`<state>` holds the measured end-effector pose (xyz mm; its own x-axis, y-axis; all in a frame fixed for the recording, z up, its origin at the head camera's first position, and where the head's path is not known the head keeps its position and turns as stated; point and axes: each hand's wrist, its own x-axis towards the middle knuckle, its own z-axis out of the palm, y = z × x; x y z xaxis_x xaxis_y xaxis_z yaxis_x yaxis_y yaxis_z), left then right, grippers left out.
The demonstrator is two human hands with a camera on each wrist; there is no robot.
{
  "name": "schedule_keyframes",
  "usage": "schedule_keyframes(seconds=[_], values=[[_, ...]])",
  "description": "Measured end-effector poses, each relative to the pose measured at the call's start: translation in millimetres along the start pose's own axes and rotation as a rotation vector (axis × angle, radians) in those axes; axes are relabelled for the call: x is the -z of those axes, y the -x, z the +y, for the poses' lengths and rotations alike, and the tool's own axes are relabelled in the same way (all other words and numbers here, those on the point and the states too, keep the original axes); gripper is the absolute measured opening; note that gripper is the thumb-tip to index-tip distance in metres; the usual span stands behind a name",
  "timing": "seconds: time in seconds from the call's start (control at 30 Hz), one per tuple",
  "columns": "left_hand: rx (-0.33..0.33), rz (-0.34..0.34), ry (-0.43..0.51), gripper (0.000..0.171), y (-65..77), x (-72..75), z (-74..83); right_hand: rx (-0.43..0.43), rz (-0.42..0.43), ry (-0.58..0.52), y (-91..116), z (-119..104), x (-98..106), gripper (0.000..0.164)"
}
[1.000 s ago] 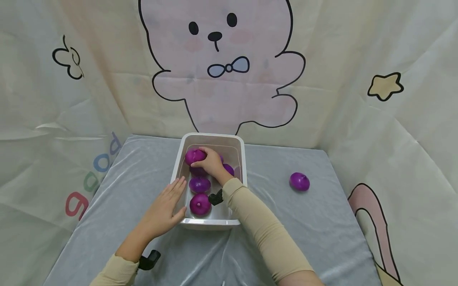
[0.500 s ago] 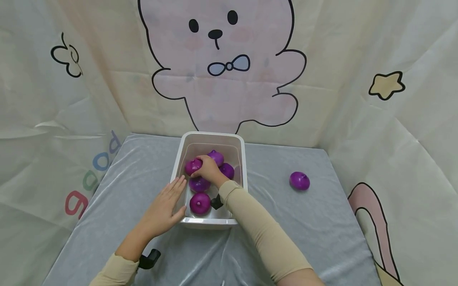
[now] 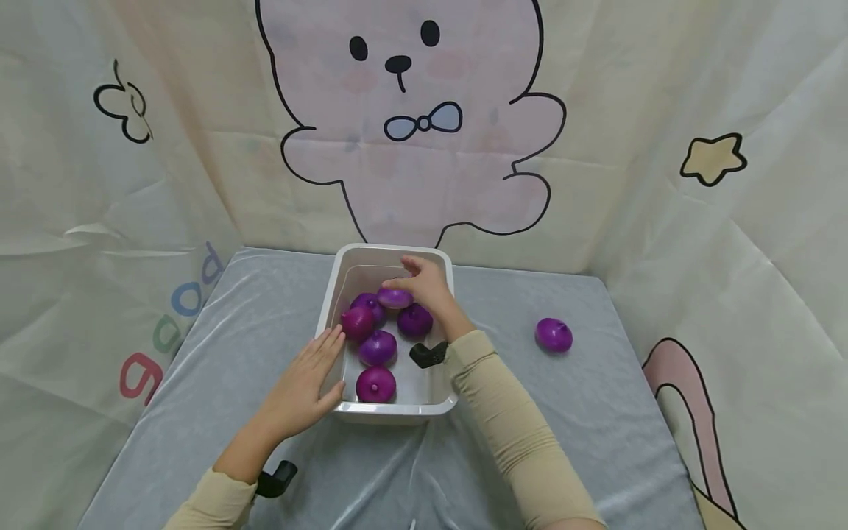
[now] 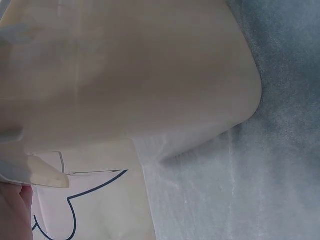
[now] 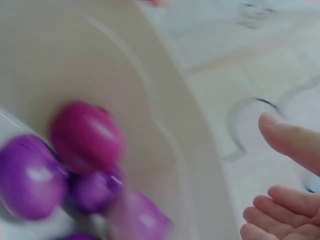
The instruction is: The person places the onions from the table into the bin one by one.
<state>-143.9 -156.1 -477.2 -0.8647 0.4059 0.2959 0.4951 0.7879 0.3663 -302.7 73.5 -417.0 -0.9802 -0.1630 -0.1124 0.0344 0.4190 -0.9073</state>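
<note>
Several purple onions, such as the purple onion and the reddish-purple onion, lie in a white plastic bin. My left hand rests on the bin's left rim with straight fingers; its thumb lies at the front corner. Over the back right of the bin is my right hand, overlapping a purple onion in the head view. The right wrist view has that hand with thumb and fingers apart and nothing between them. Below and beside it, a magenta onion leans on other onions.
A single purple onion lies on the grey cloth to the right of the bin. Behind the table hangs a printed curtain with a bear drawing, close to the bin's back edge.
My right hand lowered the reddish-purple onion among the others, let go of it and moved right and up. The two front onions shifted slightly right. My left hand stayed in place.
</note>
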Motion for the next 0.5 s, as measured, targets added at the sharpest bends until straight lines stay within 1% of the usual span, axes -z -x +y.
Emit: schedule_keyframes(seconds=[0.1, 0.2, 0.27, 0.37, 0.5], values=[[-0.016, 0.015, 0.004, 0.071, -1.0, -0.2, 0.6, 0.001, 0.083, -0.044, 8.0, 8.1, 37.1, 0.076], [-0.016, 0.011, 0.005, 0.071, -1.8, -0.3, 0.9, 0.021, 0.177, -0.093, 15.2, 29.5, 70.9, 0.074], [-0.013, 0.004, -0.004, 0.071, -2.3, -0.6, 1.1, 0.024, 0.246, -0.096, 20.0, 45.9, 90.2, 0.072], [-0.004, -0.005, -0.009, 0.071, -2.1, -0.7, 1.6, 0.007, 0.322, -0.101, 28.2, 69.7, 113.5, 0.069], [-0.004, -0.003, -0.005, 0.071, -1.9, -1.2, 2.6, -0.066, 0.367, -0.107, 41.4, 97.2, 136.9, 0.071]])
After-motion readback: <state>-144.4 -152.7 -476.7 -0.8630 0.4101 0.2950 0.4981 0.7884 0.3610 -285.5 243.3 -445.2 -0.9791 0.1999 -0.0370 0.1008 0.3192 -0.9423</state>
